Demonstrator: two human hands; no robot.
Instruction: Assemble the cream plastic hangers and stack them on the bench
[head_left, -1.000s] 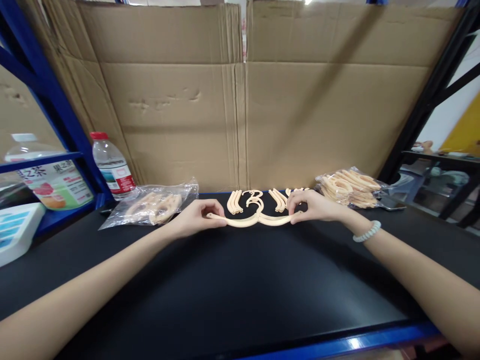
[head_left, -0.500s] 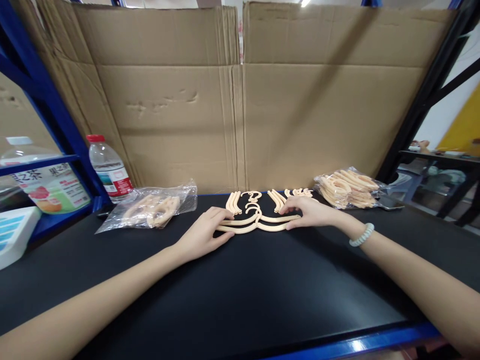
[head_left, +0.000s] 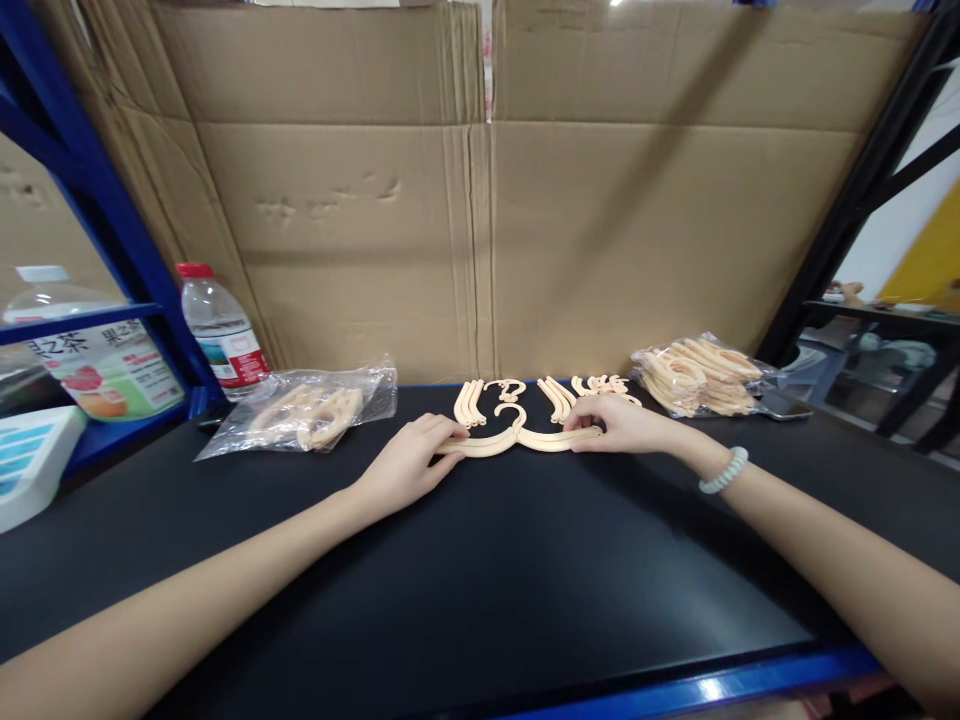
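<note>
Cream-coloured hangers [head_left: 491,444], stacked together so they look nearly like one, lie on the black tabletop with their hook pointing away from me. My left hand [head_left: 411,460] is closed on the left arm end of the stack, thumb in front and fingers behind. The right end is pinched by my right hand [head_left: 616,424], which wears a pale bead bracelet on its wrist. Just beyond lie loose hanger pieces: curved arms on the left [head_left: 470,402], more arms on the right [head_left: 556,400], and small hooks [head_left: 600,385] beside them.
At the left, a clear plastic bag [head_left: 300,410] holds cream pieces, with a red-capped bottle [head_left: 223,335] behind it. Another bag [head_left: 697,375] full of pieces sits at the right, by a dark flat object [head_left: 784,405]. Cardboard [head_left: 337,220] walls off the back.
Half a second ago two hangers lay visibly apart, one in front of the other. Now they are pressed together, and both hands still hold their ends.
</note>
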